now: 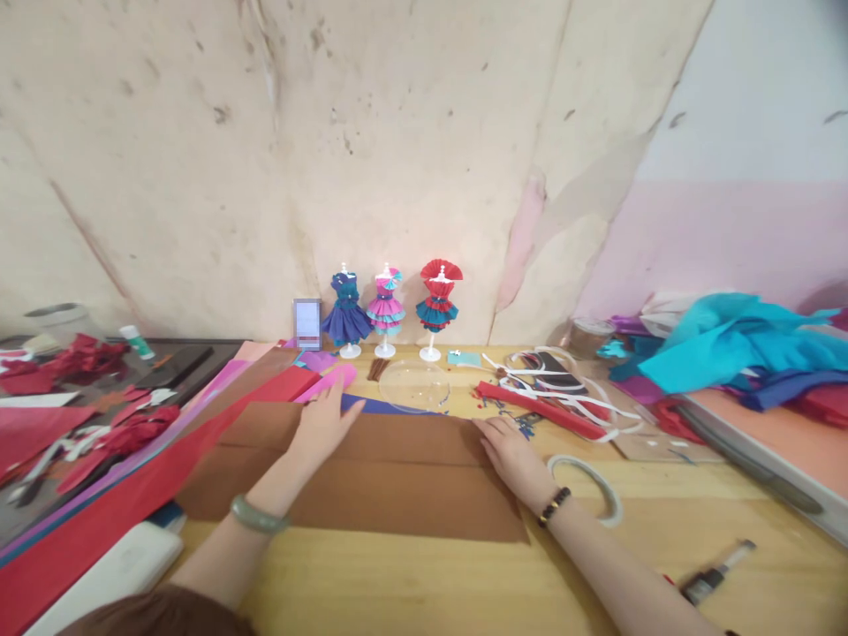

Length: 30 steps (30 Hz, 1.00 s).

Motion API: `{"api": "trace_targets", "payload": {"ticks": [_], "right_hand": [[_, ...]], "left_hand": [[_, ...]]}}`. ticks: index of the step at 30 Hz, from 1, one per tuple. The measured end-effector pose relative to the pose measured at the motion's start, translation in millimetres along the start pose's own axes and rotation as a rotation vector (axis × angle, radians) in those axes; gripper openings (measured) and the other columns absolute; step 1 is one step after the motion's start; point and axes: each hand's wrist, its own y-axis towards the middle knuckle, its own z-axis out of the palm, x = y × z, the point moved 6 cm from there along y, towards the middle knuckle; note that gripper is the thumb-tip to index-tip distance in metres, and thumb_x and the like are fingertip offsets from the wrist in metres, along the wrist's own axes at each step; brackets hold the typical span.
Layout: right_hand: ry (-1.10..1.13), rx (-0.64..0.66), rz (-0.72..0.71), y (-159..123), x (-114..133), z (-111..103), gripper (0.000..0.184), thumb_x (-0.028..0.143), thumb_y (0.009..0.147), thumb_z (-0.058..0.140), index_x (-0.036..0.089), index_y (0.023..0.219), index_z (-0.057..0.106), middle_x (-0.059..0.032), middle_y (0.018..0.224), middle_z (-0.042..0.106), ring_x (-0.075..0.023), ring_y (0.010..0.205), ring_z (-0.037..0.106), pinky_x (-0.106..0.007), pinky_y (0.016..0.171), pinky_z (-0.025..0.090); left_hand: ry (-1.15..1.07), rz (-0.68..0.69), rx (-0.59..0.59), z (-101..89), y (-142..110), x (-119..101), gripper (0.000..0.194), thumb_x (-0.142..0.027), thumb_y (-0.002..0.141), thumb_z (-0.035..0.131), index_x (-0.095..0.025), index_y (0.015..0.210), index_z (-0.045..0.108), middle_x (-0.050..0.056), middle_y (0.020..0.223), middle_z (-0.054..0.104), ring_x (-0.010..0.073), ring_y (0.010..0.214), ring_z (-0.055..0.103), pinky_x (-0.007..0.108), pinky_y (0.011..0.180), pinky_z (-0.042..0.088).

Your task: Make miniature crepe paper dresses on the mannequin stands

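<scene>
A folded brown paper sheet (390, 481) lies flat on the wooden table (424, 583) in front of me. My left hand (324, 422) rests flat on its upper left part, fingers stretched out. My right hand (513, 455) lies flat on its right edge, fingers extended and together. Neither hand holds anything. A blue paper (384, 406) peeks out behind the brown sheet.
Three paper dresses on small stands (388, 305) line the wall. A clear round lid (414, 384), red strip (536, 408) and white tape ring (589, 486) lie beyond. Red and pink sheets (106, 503) are stacked at left, teal paper (729, 344) at right, a craft knife (715, 574) near the front.
</scene>
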Motion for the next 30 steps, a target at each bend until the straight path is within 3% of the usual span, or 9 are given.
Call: {"api": "trace_targets", "payload": {"ticks": [2,6,10,14,18,22,26,30], "right_hand": [[0.041,-0.014,0.021,1,2,-4,0.034,0.009,0.088,0.042,0.017,0.114,0.062,-0.0118,0.097,0.065,-0.0249,0.091,0.059,-0.044,0.088,0.05],[0.203,-0.045,0.059,1,5,-13,0.025,0.014,0.089,0.041,0.019,0.099,0.063,-0.0105,0.093,0.062,-0.0236,0.088,0.059,-0.041,0.083,0.05],[0.374,-0.076,0.151,-2,2,-21,0.016,0.016,0.087,0.042,0.021,0.091,0.057,-0.0084,0.093,0.062,-0.0226,0.088,0.058,-0.039,0.083,0.049],[0.492,-0.073,0.282,-5,-4,-22,0.012,0.023,0.087,0.042,0.021,0.091,0.054,-0.0064,0.089,0.063,-0.0221,0.084,0.059,-0.037,0.079,0.048],[0.595,-0.146,0.392,-7,-13,-25,0.016,0.034,0.087,0.046,0.021,0.089,0.055,-0.0055,0.085,0.062,-0.022,0.081,0.058,-0.035,0.077,0.047],[0.678,-0.264,0.5,-11,-24,-28,0.022,0.042,0.083,0.053,0.021,0.087,0.056,-0.0055,0.087,0.064,-0.0229,0.086,0.059,-0.037,0.081,0.048],[0.782,-0.279,0.576,-13,-30,-29,0.028,0.046,0.084,0.055,0.021,0.096,0.058,-0.0077,0.096,0.068,-0.024,0.092,0.063,-0.038,0.084,0.05],[0.877,-0.209,0.607,-13,-27,-28,0.035,0.049,0.082,0.056,0.021,0.103,0.059,-0.0092,0.104,0.07,-0.0257,0.096,0.064,-0.041,0.086,0.051]], "left_hand": [[0.041,0.079,0.043,-4.3,4,-7,0.051,-0.036,0.089,0.047,-0.016,0.136,0.046,0.012,0.132,0.057,0.026,0.12,0.054,0.038,0.101,0.04],[0.106,0.245,0.258,11.1,1,-18,0.047,-0.025,0.085,0.052,-0.019,0.132,0.052,0.008,0.134,0.056,0.0237,0.126,0.05,0.036,0.107,0.036],[0.223,0.203,0.367,27.2,4,0,0.058,-0.014,0.08,0.051,-0.021,0.137,0.047,0.008,0.142,0.049,0.0251,0.132,0.043,0.04,0.106,0.036],[0.288,0.191,0.376,29.2,8,17,0.06,-0.01,0.082,0.043,-0.024,0.14,0.043,0.008,0.141,0.05,0.0258,0.131,0.044,0.044,0.105,0.035],[0.302,0.188,0.374,18.6,6,17,0.052,-0.01,0.081,0.043,-0.021,0.13,0.056,0.012,0.129,0.059,0.0262,0.12,0.053,0.042,0.101,0.037],[0.306,0.146,0.402,3.1,5,19,0.04,-0.01,0.073,0.047,-0.02,0.104,0.07,0.011,0.112,0.066,0.0246,0.104,0.061,0.037,0.091,0.043],[0.269,0.116,0.43,-11.1,5,24,0.025,-0.012,0.067,0.048,-0.021,0.08,0.067,0.003,0.091,0.069,0.0212,0.087,0.063,0.03,0.076,0.046],[0.229,0.039,0.487,-25.8,4,29,0.026,-0.014,0.066,0.049,-0.021,0.087,0.064,0.002,0.089,0.07,0.0194,0.082,0.064,0.026,0.07,0.045]]}}
